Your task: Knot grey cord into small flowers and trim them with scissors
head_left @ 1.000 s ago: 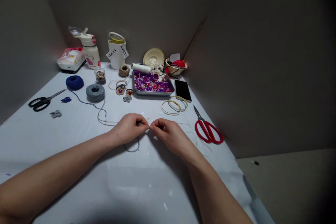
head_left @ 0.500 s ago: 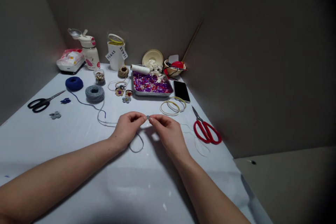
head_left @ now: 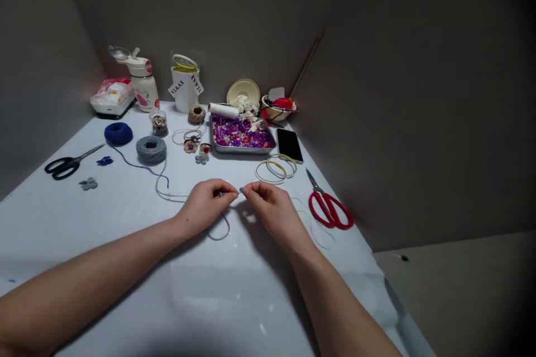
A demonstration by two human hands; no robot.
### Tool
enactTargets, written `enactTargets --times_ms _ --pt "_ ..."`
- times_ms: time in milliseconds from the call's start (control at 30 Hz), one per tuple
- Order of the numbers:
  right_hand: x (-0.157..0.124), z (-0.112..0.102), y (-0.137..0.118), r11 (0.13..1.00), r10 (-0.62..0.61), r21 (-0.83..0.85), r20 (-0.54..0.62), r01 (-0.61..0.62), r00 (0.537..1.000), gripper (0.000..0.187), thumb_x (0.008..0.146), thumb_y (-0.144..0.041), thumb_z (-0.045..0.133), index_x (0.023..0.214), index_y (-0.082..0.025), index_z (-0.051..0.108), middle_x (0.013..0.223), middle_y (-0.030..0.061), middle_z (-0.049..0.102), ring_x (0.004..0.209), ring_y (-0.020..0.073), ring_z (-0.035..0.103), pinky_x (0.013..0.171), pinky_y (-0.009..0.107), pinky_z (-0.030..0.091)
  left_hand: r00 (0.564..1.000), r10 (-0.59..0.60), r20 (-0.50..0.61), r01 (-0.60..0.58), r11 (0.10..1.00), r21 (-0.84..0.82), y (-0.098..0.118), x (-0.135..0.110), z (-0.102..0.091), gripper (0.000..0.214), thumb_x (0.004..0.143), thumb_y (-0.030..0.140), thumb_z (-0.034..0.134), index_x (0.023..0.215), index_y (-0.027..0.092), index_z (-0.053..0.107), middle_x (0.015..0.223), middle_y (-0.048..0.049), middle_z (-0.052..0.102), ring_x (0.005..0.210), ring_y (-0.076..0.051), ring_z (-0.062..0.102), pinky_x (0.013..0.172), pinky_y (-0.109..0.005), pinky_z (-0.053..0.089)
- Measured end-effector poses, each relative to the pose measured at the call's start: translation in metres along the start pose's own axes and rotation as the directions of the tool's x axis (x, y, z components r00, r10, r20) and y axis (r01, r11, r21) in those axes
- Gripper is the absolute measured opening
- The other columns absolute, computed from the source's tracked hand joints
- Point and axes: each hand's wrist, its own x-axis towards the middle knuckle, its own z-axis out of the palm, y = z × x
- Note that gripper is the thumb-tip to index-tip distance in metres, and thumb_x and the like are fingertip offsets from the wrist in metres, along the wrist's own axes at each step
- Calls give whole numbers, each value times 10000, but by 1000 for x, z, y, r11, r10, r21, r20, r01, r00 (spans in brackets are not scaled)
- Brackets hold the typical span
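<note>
- The left hand (head_left: 205, 206) sits near the middle of the white-covered table (head_left: 125, 295), its thumb and fingertips closed in a tight pinch on a thin grey yarn strand (head_left: 220, 236).
- The right hand (head_left: 272, 215) pinches just as tightly, just beside the left, holding a small grey tip; the pictures do not settle whether this is the strand's end or a separate piece.
- The strand droops in a loose loop below the hands. It looks light, soft and limp, so it needs holding close to the tip.
- A pair of red-handled steel scissors (head_left: 329, 206) lies toward the table's right edge.
- A ball of grey yarn (head_left: 151, 150) sits left of the hands.
- Farther off, a shallow metal tray of purple beads (head_left: 243, 134) stands near the back edge.
</note>
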Motion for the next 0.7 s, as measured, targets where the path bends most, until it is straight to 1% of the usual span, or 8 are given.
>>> enactTargets --times_ms 100,200,367,467,567,700 --pt "-1 -3 -1 997 -13 -75 38 16 999 223 762 -386 571 716 -173 616 631 -12 549 569 123 452 544 255 344 1000 -3 9 2 996 90 4 1 -3 109 736 216 612 752 164 706 777 -62 710 712 -176 611 687 -291 447" --pt "-1 -4 -1 988 -15 -153 92 29 996 210 777 -368 549 706 -181 611 622 -14 553 567 124 447 538 253 327 999 -21 33 16 989 145 5 2 -4 114 726 214 608 734 162 709 761 -67 713 685 -178 611 668 -290 446" --pt "-1 -9 -3 965 2 -257 186 47 983 198 783 -334 522 688 -182 606 611 -12 555 563 124 443 528 251 313 994 -32 108 9 978 207 4 3 -7 148 707 201 580 727 168 723 746 -67 716 697 -190 616 668 -291 436" --pt "-2 -11 -4 942 3 -327 225 73 974 184 777 -304 520 654 -184 585 608 -10 553 560 121 430 532 250 304 983 -56 174 13 971 240 4 3 -8 170 696 194 560 728 166 724 726 -57 710 678 -182 603 633 -275 420" --pt "-4 -13 -4 927 -4 -362 262 102 965 170 778 -272 506 652 -188 583 604 -11 553 556 119 429 537 250 298 973 -86 214 35 972 232 5 1 -8 174 688 196 555 721 162 723 676 -43 693 612 -160 569 557 -252 386" --pt "-4 -14 -5 922 0 -372 282 110 959 167 771 -248 510 639 -190 595 598 -13 563 556 121 440 540 252 299 967 -117 226 80 983 167 4 0 -8 148 670 197 574 682 165 717 590 -22 650 538 -135 518 502 -240 353"
